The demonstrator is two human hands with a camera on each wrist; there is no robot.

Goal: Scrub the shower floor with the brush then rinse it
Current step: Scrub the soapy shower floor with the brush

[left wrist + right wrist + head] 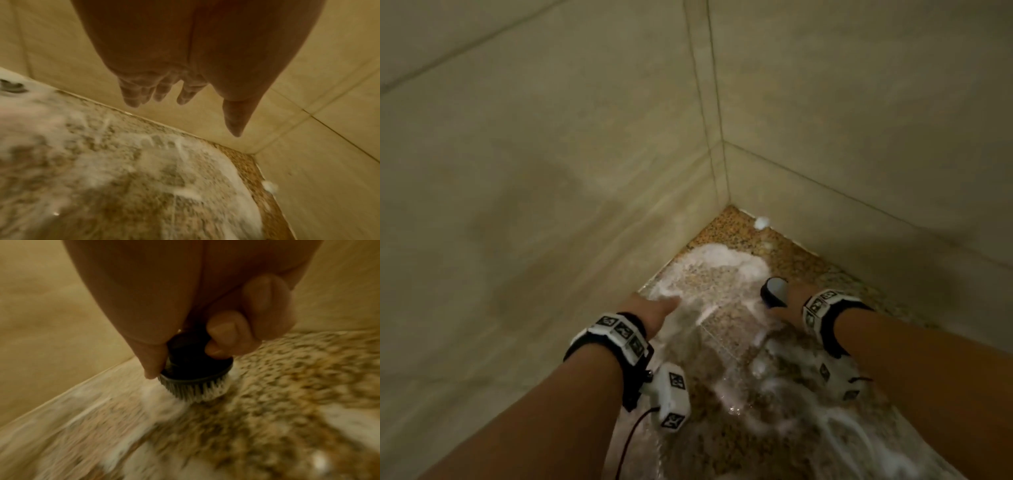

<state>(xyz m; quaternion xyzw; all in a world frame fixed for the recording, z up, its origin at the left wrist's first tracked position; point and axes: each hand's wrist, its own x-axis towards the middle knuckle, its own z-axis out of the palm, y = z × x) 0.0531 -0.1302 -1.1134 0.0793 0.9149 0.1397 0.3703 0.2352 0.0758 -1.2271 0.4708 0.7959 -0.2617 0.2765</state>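
My right hand grips a round black scrub brush by its handle; in the right wrist view the brush stands bristles down on the speckled brown shower floor, foam around its bristles. White foam covers the shower floor toward the corner. My left hand hangs over the foam near the left wall, holding nothing; in the left wrist view its fingers point down, straight and slightly spread, above the sudsy floor.
Beige tiled walls meet in a corner just beyond the foam. A small blob of foam sits at the foot of the right wall. A dark round fitting shows at the left edge of the left wrist view.
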